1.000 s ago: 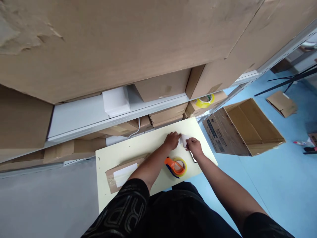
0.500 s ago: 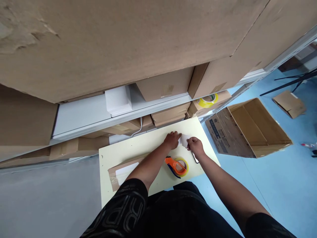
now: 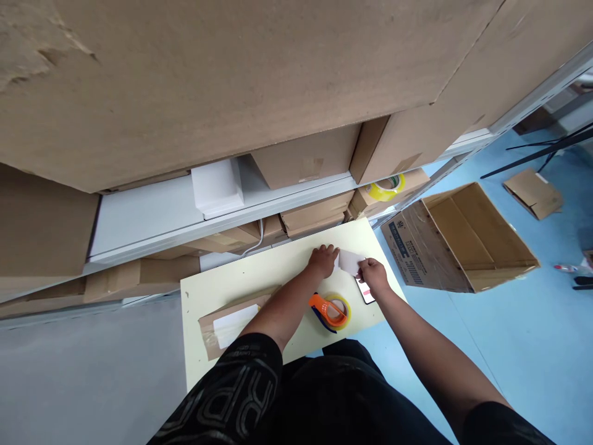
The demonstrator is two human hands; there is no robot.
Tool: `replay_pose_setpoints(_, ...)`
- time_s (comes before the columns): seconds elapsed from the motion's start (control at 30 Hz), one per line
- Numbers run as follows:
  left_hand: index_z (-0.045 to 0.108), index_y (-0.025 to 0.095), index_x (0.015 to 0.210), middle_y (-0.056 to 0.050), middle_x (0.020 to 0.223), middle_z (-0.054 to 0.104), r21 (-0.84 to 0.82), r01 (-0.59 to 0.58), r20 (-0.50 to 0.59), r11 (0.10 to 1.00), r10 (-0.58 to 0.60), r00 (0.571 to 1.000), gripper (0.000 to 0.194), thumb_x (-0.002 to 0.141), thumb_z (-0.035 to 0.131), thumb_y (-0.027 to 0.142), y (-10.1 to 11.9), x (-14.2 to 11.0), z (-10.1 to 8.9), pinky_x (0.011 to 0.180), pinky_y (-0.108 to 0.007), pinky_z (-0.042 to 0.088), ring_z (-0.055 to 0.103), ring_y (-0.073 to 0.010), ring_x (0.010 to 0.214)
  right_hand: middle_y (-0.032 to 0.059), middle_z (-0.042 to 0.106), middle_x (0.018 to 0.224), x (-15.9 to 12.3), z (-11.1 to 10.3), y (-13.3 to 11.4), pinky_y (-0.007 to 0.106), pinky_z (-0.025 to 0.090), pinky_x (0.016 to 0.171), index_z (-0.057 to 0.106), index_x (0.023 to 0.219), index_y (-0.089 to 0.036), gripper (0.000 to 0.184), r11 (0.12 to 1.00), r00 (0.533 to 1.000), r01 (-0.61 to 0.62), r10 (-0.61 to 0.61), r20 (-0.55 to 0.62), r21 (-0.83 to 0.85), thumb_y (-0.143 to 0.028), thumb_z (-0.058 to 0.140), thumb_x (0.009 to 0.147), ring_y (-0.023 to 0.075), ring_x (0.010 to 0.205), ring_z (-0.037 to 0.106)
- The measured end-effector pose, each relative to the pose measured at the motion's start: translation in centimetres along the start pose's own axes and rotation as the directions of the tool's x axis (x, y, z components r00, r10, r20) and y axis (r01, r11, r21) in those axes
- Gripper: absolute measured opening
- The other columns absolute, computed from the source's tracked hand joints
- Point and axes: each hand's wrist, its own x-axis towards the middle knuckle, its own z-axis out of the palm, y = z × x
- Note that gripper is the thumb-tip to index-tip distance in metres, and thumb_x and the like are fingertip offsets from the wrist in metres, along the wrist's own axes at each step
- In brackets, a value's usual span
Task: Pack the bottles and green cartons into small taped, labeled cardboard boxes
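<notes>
Fingertips of both hands pinch a small white paper slip [image 3: 349,262] at the far edge of the pale yellow table [image 3: 259,278]; left hand [image 3: 323,261] holds its left end, fingers curled down onto it, right hand [image 3: 373,274] grips the right end between thumb and fingers. Slip is flat, rectangular, matte white, thin like a label or sticker sheet, lying low over the tabletop; can't tell if it touches the surface. Just beside the right hand, a phone [image 3: 365,290] with dark frame and lit screen lies flat on the table. Near the forearms sits an orange tape dispenser [image 3: 330,309] with a yellowish clear tape roll, round, glossy plastic. Toward the near left corner lies a flat brown kraft envelope [image 3: 231,320] with a white label, crinkled tape at its end. Beyond the table, white metal shelving [image 3: 152,216] holds plain corrugated cardboard boxes, surfaces scuffed and torn in places. A yellow tape roll [image 3: 384,186] rests on a box on the shelf. An open cardboard box [image 3: 467,241] lies tipped on the blue floor, well apart from the table.
</notes>
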Motion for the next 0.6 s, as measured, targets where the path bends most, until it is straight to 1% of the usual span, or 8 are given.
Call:
replay_pose_setpoints(0.13, 0.038, 0.029, 0.16, -0.015, 0.149, 0.049, -0.019, 0.018, 0.003, 1.0, -0.018, 1.0, 0.066, 0.096, 0.048, 0.018, 0.3, 0.0, 0.2, 0.102, -0.051, 0.041, 0.043, -0.036, 0.131, -0.0023, 0.059, 0.055, -0.4, -1.4, 1.5, 0.024, 0.047, 0.04, 0.051, 0.069, -0.024, 0.021, 0.996, 0.994, -0.081, 0.083, -0.068, 0.027, -0.032, 0.069, 0.075, 0.0151, 0.047, 0.061)
replay_pose_setpoints(0.23, 0.037, 0.03, 0.161, -0.015, 0.149, 0.048, -0.013, 0.025, 0.013, 1.0, -0.025, 1.0, 0.067, 0.096, 0.05, 0.022, 0.4, 0.0, 0.3, 0.102, -0.052, 0.041, 0.042, -0.0368, 0.131, -0.0018, 0.06, 0.056, -0.9, -2.9, 2.7, 0.024, 0.048, 0.04, 0.053, 0.069, -0.023, 0.018, 0.992, 0.988, -0.117, 0.121, -0.099, 0.046, -0.031, 0.068, 0.074, 0.0154, 0.047, 0.061)
replay_pose_setpoints(0.3, 0.036, 0.031, 0.161, -0.015, 0.149, 0.047, -0.012, 0.033, 0.021, 0.999, -0.032, 0.999, 0.067, 0.096, 0.051, 0.024, 0.4, -0.1, 0.3, 0.102, -0.052, 0.04, 0.042, -0.0371, 0.131, -0.001, 0.061, 0.058, -1.5, -3.8, 3.3, 0.025, 0.048, 0.041, 0.054, 0.069, -0.023, 0.018, 0.992, 0.987, -0.116, 0.121, -0.105, 0.054, -0.032, 0.069, 0.074, 0.0155, 0.048, 0.061)
replay_pose_setpoints(0.47, 0.035, 0.031, 0.161, -0.015, 0.152, 0.046, 0.013, 0.036, 0.026, 0.999, -0.037, 0.999, 0.067, 0.097, 0.051, 0.024, 0.4, -0.2, 0.1, 0.103, -0.052, 0.04, 0.041, -0.0365, 0.133, -0.0005, 0.063, 0.058, -3.7, -6.2, 3.7, 0.025, 0.045, 0.042, 0.052, 0.067, -0.023, 0.021, 0.996, 0.992, -0.062, 0.068, -0.102, 0.057, -0.035, 0.069, 0.074, 0.0149, 0.048, 0.058)
replay_pose_setpoints(0.53, 0.035, 0.03, 0.161, -0.015, 0.152, 0.047, 0.029, 0.032, 0.019, 0.999, -0.032, 0.999, 0.067, 0.096, 0.051, 0.022, 0.5, -0.3, 0.0, 0.103, -0.051, 0.04, 0.043, -0.0358, 0.132, -0.0009, 0.062, 0.055, -4.9, -7.1, 3.5, 0.025, 0.044, 0.044, 0.051, 0.066, -0.024, 0.023, 0.999, 0.996, -0.012, 0.015, -0.084, 0.039, -0.037, 0.068, 0.076, 0.0152, 0.048, 0.057)
replay_pose_setpoints(0.6, 0.036, 0.028, 0.16, -0.015, 0.151, 0.049, 0.033, 0.02, 0.006, 0.999, -0.021, 1.0, 0.066, 0.097, 0.051, 0.021, 0.6, -0.5, -0.1, 0.103, -0.05, 0.04, 0.045, -0.0352, 0.132, -0.0012, 0.061, 0.053, -6.1, -7.8, 3.2, 0.026, 0.044, 0.047, 0.049, 0.064, -0.025, 0.026, 0.998, 0.995, 0.066, -0.067, -0.071, -0.013, -0.039, 0.067, 0.078, 0.0158, 0.048, 0.056)
